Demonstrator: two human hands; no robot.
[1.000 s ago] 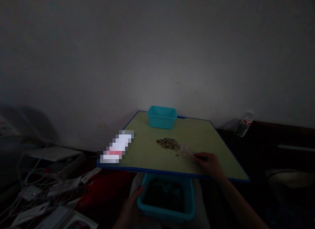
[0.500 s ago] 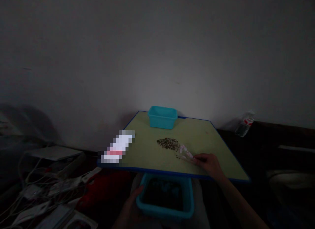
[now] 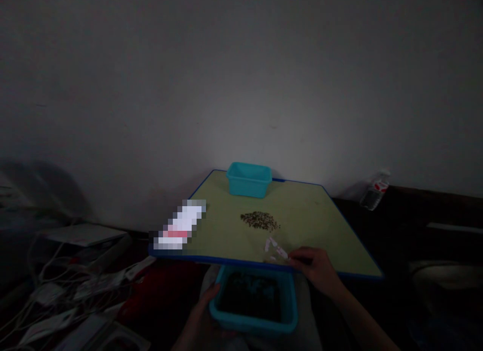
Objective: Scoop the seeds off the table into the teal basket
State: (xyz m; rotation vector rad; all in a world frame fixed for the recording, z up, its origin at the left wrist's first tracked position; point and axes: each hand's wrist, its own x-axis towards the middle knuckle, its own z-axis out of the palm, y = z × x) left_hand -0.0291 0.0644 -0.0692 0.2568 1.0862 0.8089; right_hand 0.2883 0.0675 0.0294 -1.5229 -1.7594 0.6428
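Thin clear plastic pc (image 3: 278,249), w/ whitish-pink patches, is pinched at one end by R hand (image 3: 314,266) near tabletop's (image 3: 320,220) front edge; prob. v. light, floppy, slippery, best held by its edge. Lap tub (image 3: 256,325), prob. stiff, is gripped at L wall by L hand (image 3: 204,311).

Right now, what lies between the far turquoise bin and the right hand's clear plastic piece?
In the head view, a spread of small dark grains lies between the far turquoise bin and the clear plastic piece.

White item (image 3: 180,225), 8 o'clock: pixelated. Lower bin (image 3: 252,323), 6 o'clock: contents too dark. Left hand (image 3: 200,313), 7 o'clock: partly hidden.
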